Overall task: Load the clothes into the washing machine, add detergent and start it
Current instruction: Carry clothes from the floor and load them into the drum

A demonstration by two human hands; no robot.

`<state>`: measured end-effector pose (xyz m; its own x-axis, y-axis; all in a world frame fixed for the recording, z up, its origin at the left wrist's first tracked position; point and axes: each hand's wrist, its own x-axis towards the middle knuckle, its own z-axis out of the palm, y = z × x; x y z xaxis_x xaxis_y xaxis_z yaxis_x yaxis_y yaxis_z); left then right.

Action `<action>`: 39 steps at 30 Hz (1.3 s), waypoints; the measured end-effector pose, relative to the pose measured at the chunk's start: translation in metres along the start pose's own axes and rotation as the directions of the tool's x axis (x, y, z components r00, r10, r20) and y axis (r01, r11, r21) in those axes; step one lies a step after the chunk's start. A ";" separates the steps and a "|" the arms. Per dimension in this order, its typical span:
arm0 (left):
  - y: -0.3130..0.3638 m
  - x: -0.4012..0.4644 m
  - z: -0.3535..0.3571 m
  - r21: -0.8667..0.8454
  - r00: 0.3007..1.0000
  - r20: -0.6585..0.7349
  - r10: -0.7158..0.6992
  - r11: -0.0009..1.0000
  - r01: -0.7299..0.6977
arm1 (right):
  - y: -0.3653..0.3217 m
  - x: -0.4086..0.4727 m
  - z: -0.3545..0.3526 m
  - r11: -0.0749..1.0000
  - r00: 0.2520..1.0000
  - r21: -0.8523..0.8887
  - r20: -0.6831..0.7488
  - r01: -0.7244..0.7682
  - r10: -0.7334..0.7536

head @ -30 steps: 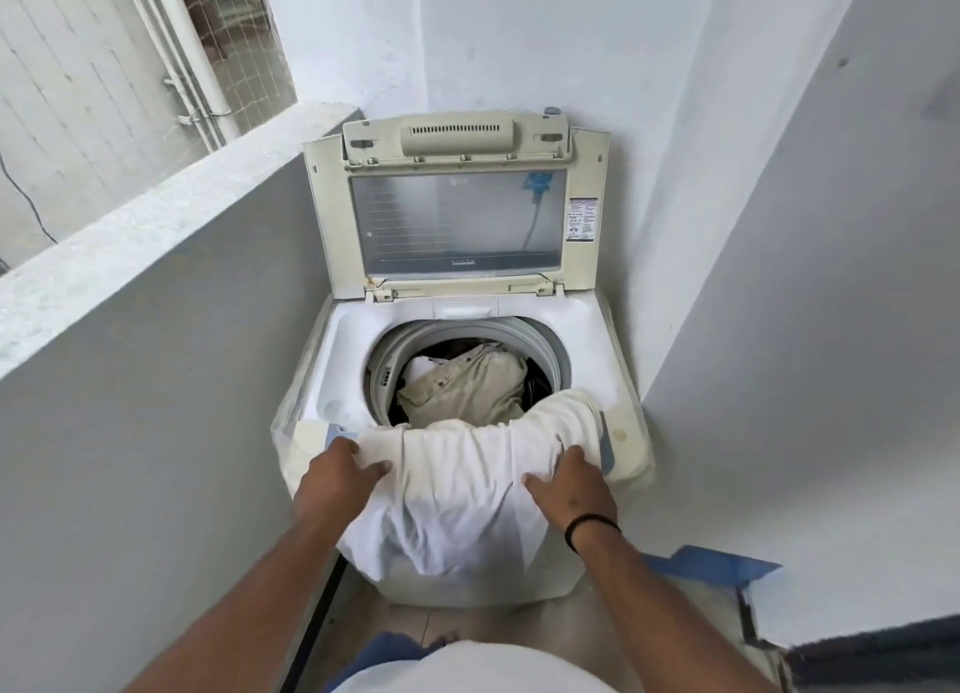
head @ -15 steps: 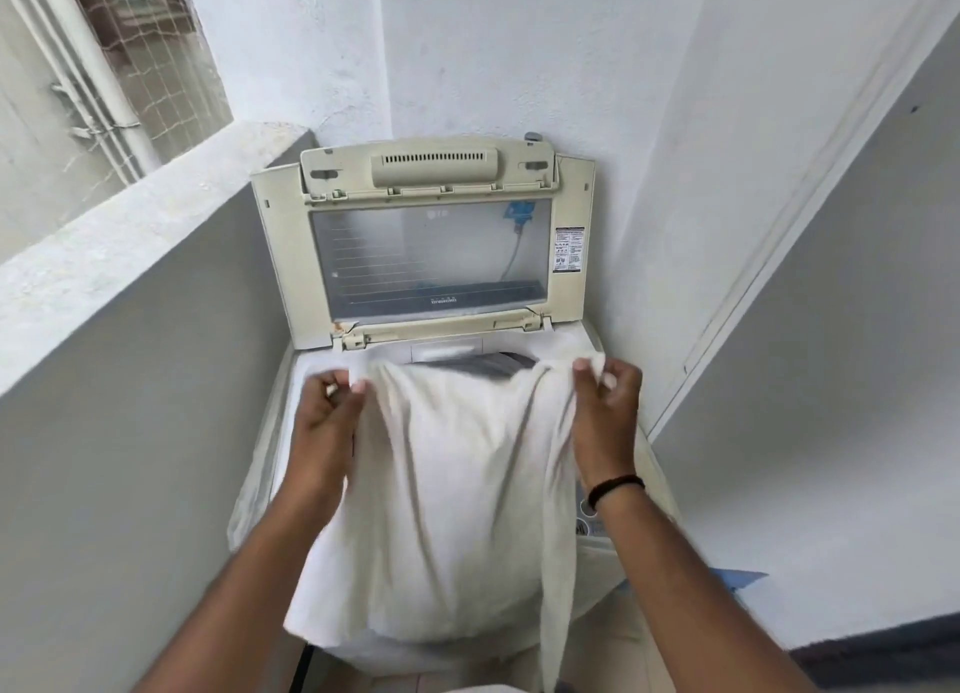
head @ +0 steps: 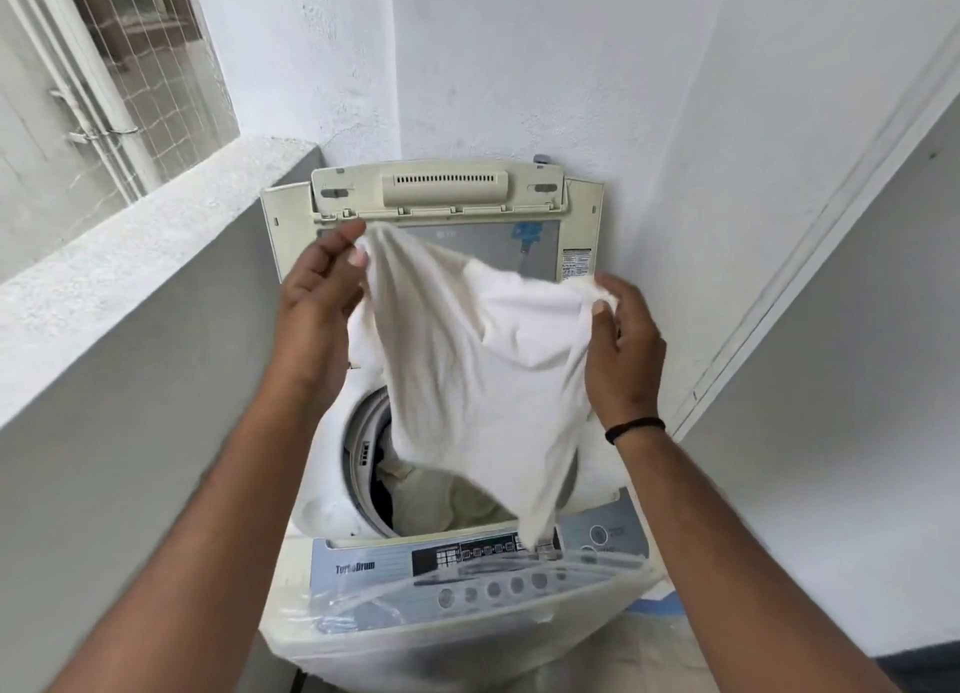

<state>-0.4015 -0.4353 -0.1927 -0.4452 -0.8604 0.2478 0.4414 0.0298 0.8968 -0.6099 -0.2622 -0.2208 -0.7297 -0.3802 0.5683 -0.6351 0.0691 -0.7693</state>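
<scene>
A white garment (head: 467, 370) hangs in the air above the drum opening of the top-loading washing machine (head: 363, 568). My left hand (head: 317, 297) pinches its upper left corner and my right hand (head: 623, 349) pinches its upper right edge. Its lower tip dangles over the control panel (head: 467, 583). The machine's lid (head: 441, 193) stands upright against the back wall. Inside the drum (head: 431, 500) lie pale clothes, partly hidden by the hanging garment.
A grey half-height wall with a white ledge (head: 130, 256) runs along the left. White walls close in behind and on the right. Clear plastic wrap (head: 571, 573) covers the panel's front. A blue strip (head: 660, 604) shows beside the machine at the lower right.
Both hands have lifted the white garment from the machine's front edge up over the drum. The control panel it covered is now exposed.
</scene>
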 end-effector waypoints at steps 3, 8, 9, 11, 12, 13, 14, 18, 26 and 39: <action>0.010 0.006 -0.005 -0.094 1.000 -0.001 0.020 0.995 -0.020 | 0.001 0.005 0.000 0.998 0.998 0.043 -0.058 0.034 -0.032; -0.048 -0.022 -0.036 0.283 0.950 -0.198 -0.241 0.914 0.291 | 0.058 -0.024 -0.002 0.938 0.928 -0.259 0.232 -0.231 0.292; -0.065 -0.033 -0.047 0.364 0.922 -0.216 -0.321 0.850 0.381 | 0.072 -0.033 -0.004 0.900 0.878 -0.342 0.295 -0.272 0.377; -0.098 -0.056 -0.072 0.466 0.848 -0.265 -0.459 0.709 0.529 | 0.095 -0.054 -0.008 0.821 0.754 -0.475 0.398 -0.317 0.522; -0.112 -0.067 -0.084 0.506 0.810 -0.299 -0.505 0.636 0.583 | 0.103 -0.063 -0.010 0.781 0.696 -0.535 0.424 -0.323 0.579; -0.125 -0.078 -0.095 0.532 0.775 -0.331 -0.539 0.571 0.625 | 0.109 -0.070 -0.012 0.744 0.656 -0.590 0.431 -0.315 0.620; -0.136 -0.087 -0.104 0.533 0.744 -0.355 -0.566 0.531 0.659 | 0.113 -0.074 -0.014 0.717 0.642 -0.628 0.422 -0.302 0.640; -0.156 -0.102 -0.115 0.468 0.711 -0.411 -0.570 0.538 0.701 | 0.116 -0.058 -0.016 0.729 0.725 -0.594 0.330 -0.339 0.605; -0.154 -0.084 -0.091 0.535 0.873 -0.382 -0.303 0.698 0.476 | 0.104 -0.044 0.027 0.894 0.904 -0.327 0.196 -0.306 0.381; -0.182 -0.018 -0.021 0.397 0.919 0.135 -0.370 0.870 0.292 | 0.142 -0.121 0.059 0.794 0.302 -0.558 0.735 -0.240 0.607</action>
<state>-0.4574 -0.4356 -0.3681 -0.6777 -0.7333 -0.0544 -0.0554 -0.0229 0.9982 -0.5968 -0.2603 -0.4157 -0.4203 -0.7506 -0.5098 -0.4711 0.6607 -0.5844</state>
